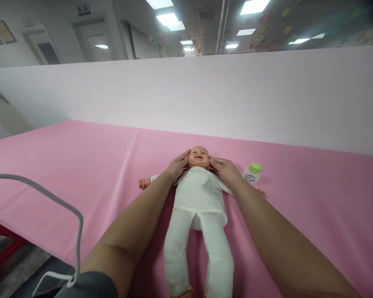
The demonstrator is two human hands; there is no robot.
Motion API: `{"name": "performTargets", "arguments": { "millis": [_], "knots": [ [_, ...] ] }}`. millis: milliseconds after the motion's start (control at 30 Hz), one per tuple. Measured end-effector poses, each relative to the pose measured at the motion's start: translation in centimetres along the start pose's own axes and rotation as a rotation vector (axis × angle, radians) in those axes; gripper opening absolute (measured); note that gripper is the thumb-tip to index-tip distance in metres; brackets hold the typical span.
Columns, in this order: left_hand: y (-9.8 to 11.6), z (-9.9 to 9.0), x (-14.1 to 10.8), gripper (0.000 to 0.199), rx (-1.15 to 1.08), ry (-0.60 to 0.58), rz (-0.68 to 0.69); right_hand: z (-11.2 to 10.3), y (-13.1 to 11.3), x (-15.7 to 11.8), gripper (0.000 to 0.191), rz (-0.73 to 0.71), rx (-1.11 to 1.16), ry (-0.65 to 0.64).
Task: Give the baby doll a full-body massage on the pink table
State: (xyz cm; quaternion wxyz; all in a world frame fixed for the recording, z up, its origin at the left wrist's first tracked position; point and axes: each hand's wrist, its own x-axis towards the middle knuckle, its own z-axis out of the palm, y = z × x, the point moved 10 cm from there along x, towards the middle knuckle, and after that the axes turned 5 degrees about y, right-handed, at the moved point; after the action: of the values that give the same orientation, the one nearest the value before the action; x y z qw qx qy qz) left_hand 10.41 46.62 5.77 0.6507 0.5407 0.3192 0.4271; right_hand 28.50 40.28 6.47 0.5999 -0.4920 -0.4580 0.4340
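Observation:
A baby doll [200,190] in a white top and white trousers lies on its back, its head toward the wall. My left hand [178,166] cups the left side of the doll's head, fingers stretched up along it near the ear. On the opposite side, my right hand [224,169] holds the head by the ear, with fingertips against it and thumb below. The ears are mostly covered by my fingers. The doll's arms spread outward, partly hidden behind my forearms. Just beyond my right wrist stands a small clear bottle [251,177] with a green cap.
A pink padded sheet [90,165] covers the surface under the doll. Behind it rises a white wall [205,95] with glass above. A grey-white cable [62,203] loops at lower left, near a red stool-like frame [0,252] below the edge.

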Motion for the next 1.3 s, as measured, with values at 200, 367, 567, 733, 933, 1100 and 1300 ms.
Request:
{"name": "performTargets", "arguments": {
  "millis": [200,367,567,733,933,1100,1300],
  "knots": [
    [1.1,0.3,-0.4,0.083,0.113,-0.004,0.089,0.2,-1.8,-0.8,0.057,-0.062,-0.179,0.066],
    [1.9,0.0,-0.7,0.100,0.375,0.054,0.198,0.5,-2.5,-1.0,0.063,-0.139,-0.302,0.130],
    [1.6,0.1,-0.7,0.106,0.439,0.071,0.210,0.8,-1.9,-0.7,0.069,-0.172,-0.379,0.140],
    [1.8,0.5,-0.8,0.099,0.420,0.039,0.231,0.4,-1.5,-0.5,0.068,-0.144,-0.345,0.159],
    [2.1,0.7,-0.8,0.089,0.364,0.014,0.226,0.5,-1.2,-0.5,0.061,-0.090,-0.175,0.048],
    [2.0,0.7,-0.5,0.079,0.315,-0.006,0.229,0.7,-1.3,-0.5,0.057,-0.085,-0.137,-0.046],
    [1.3,0.6,-0.2,0.064,0.223,-0.041,0.164,0.0,-0.5,0.1,0.062,-0.083,-0.146,-0.028]
  ]
}}
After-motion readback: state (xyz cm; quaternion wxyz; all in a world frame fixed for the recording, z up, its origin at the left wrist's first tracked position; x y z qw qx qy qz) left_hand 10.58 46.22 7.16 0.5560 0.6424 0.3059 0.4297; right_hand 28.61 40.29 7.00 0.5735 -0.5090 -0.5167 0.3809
